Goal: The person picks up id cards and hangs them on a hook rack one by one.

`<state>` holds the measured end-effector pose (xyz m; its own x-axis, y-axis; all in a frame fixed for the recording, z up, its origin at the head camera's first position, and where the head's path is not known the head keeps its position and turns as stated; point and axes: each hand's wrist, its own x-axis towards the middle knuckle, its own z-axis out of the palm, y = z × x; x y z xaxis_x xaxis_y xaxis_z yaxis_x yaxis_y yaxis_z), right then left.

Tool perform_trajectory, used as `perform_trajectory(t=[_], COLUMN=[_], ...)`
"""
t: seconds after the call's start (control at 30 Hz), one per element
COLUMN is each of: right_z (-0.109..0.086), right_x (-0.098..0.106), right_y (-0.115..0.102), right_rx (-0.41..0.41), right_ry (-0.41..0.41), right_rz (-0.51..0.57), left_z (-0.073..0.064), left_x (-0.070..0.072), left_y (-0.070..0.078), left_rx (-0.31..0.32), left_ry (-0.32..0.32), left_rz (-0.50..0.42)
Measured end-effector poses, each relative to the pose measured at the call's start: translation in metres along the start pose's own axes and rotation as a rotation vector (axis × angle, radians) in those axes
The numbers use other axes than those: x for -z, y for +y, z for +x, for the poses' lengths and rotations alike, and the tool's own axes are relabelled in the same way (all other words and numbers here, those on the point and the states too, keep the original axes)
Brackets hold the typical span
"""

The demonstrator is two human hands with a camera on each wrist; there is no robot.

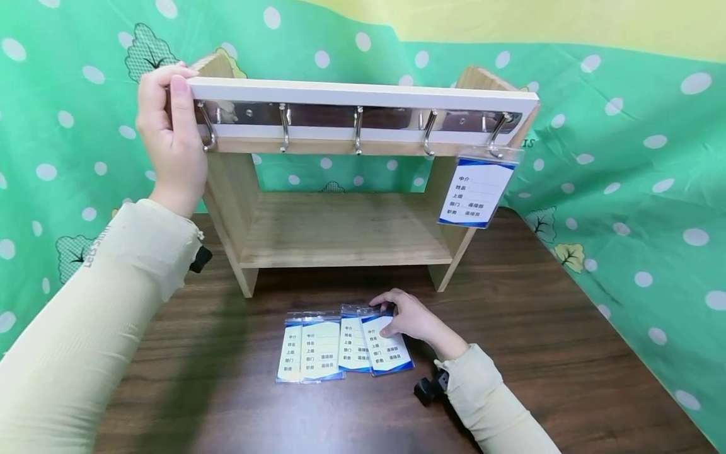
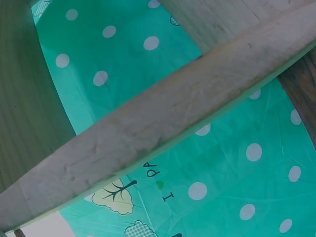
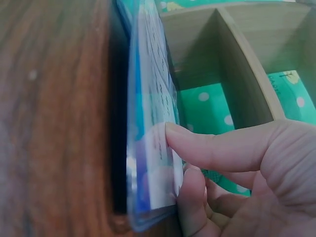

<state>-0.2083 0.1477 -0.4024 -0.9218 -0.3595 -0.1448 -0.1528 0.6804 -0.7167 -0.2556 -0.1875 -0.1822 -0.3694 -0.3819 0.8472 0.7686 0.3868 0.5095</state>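
Note:
My left hand [image 1: 176, 139] grips the left end of the white hook rail [image 1: 363, 94] on a wooden rack, thumb on the front and fingers over the top. An ID badge in a clear sleeve [image 1: 476, 192] hangs from the rightmost hook [image 1: 499, 132]. Below, my right hand [image 1: 416, 320] pinches the rightmost badge [image 1: 388, 353] of an overlapping row on the table. In the right wrist view the thumb [image 3: 217, 150] presses the face of that badge [image 3: 155, 98], with fingers at its edge. The left wrist view shows a wooden board [image 2: 163, 113], and the left hand is out of it.
More badges [image 1: 320, 353] lie overlapping to the left of the right hand, on the dark wood table [image 1: 227, 403]. The rack's lower shelf [image 1: 346, 227] stands behind them. Several metal hooks [image 1: 358, 129] line the rail. Green dotted cloth [image 1: 624, 189] surrounds the back and sides.

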Motion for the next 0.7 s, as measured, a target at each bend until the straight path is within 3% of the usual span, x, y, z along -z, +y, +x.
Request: perform_trajectory(t=[0.33, 0.7], right_z=[-0.0006, -0.0031], right_x=[0.0027, 0.0084], right_y=[0.0029, 0.0004], right_rx=[0.03, 0.023], right_ry=[0.0, 0.061], right_rz=[-0.014, -0.16], left_z=[-0.0001, 0.0002], left_x=[-0.0004, 0.0], left_y=[0.0017, 0.0012], left_rx=[0.031, 0.029], left_ry=[-0.001, -0.007], left_rz=[-0.005, 0.014])
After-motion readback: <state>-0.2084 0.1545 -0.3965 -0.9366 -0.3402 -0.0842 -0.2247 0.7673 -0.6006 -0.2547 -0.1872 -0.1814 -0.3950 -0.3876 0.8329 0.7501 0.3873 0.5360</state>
